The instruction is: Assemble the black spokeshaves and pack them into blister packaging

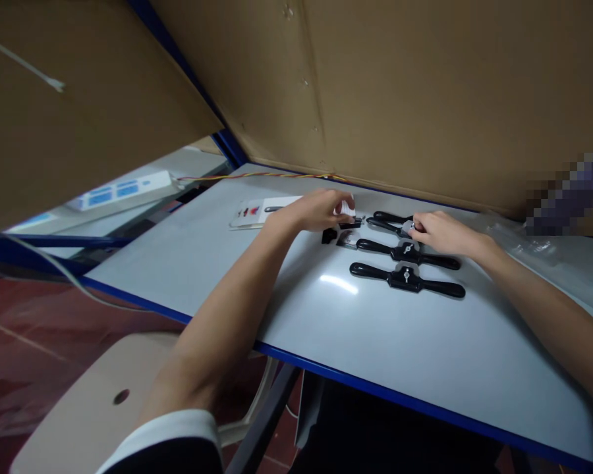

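Note:
Three black two-handled tools lie in a row on the white table [385,342]: the nearest tool [406,279], a middle tool [406,252] and a far tool [388,220]. My right hand [437,232] rests on the far tool's centre, fingers curled on a small metal part. My left hand [321,208] is closed around a small white piece beside small black parts [332,235].
A printed card [257,212] lies at the table's far left. Cardboard walls [400,92] rise behind and to the left. A clear plastic bag [518,240] lies at right. A beige stool [93,401] stands below, and a power strip [123,189] with coloured wires sits beyond.

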`<state>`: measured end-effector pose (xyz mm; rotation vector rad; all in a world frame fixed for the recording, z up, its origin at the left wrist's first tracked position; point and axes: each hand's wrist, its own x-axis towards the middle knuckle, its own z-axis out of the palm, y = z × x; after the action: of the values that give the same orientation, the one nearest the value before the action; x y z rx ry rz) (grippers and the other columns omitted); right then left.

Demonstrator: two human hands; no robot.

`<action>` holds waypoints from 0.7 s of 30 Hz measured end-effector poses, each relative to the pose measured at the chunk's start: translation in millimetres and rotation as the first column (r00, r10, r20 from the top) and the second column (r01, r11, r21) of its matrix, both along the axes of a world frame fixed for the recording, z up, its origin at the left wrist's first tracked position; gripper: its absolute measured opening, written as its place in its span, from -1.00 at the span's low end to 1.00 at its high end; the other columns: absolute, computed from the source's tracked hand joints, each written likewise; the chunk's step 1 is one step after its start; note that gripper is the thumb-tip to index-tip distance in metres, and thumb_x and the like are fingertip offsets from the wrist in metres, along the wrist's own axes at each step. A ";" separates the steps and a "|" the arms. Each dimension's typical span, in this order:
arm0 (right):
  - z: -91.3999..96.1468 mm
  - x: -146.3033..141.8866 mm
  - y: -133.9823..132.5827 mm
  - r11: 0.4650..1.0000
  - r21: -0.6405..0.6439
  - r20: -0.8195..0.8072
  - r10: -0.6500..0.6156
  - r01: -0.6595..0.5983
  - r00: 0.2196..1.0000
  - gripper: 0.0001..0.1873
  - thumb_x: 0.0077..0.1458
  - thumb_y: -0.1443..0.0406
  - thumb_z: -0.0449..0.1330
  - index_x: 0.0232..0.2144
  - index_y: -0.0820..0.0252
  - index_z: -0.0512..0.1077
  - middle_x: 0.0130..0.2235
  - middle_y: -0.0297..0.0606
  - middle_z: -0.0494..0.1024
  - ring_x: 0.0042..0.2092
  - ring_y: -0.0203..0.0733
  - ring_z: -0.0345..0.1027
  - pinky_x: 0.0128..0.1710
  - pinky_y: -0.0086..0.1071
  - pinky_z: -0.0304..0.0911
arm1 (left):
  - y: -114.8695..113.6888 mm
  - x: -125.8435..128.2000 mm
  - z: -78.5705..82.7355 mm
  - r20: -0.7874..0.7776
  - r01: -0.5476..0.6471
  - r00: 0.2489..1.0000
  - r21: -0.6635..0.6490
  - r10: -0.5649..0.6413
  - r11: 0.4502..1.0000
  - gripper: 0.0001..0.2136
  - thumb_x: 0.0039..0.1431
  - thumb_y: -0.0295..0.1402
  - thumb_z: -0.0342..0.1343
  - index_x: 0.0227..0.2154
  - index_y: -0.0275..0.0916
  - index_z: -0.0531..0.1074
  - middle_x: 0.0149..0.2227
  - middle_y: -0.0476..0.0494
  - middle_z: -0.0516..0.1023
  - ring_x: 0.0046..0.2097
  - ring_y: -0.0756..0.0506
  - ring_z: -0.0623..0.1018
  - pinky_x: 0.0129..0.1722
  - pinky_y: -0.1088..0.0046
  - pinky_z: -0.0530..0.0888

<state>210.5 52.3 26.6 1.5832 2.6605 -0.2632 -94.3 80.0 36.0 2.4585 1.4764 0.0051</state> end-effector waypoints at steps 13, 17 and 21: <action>-10.5 12.2 4.8 0.993 -0.100 -0.308 0.025 -0.059 0.951 -0.72 0.30 0.37 0.03 0.03 0.07 0.33 -0.40 -0.36 0.46 -0.37 -0.13 0.28 -0.28 -0.28 0.11 | 10.9 1.0 -19.4 0.043 0.047 0.998 0.004 -0.047 0.999 -0.70 0.17 -0.25 0.22 -0.05 -0.22 0.54 -0.06 -0.24 0.61 -0.09 -0.20 0.57 -0.10 0.36 0.43; -16.7 11.5 7.6 0.990 -0.028 -0.344 0.118 -0.136 0.932 -0.74 0.34 0.31 0.02 -0.03 0.05 0.45 -0.28 -0.26 0.54 -0.28 -0.10 0.37 -0.18 -0.24 0.19 | 13.0 -1.3 -19.4 0.176 0.036 0.984 0.023 -0.039 0.999 -0.83 0.20 -0.31 0.17 -0.18 -0.21 0.51 -0.22 -0.15 0.61 -0.23 -0.13 0.52 -0.21 0.38 0.40; -22.4 9.2 11.3 0.979 0.053 -0.331 0.202 -0.196 0.922 -0.73 0.30 0.39 -0.01 -0.30 0.07 0.48 -0.22 -0.18 0.46 -0.18 -0.07 0.37 -0.10 -0.21 0.22 | 7.2 16.8 -25.3 0.421 -0.014 0.904 0.215 -0.080 0.977 -0.70 0.31 -0.33 0.10 0.06 -0.24 0.44 -0.23 -0.11 0.59 -0.31 -0.07 0.48 -0.21 0.40 0.40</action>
<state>219.7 63.6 4.2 1.3610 3.0579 -0.5466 -77.5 87.2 10.7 2.4276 1.2906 0.6871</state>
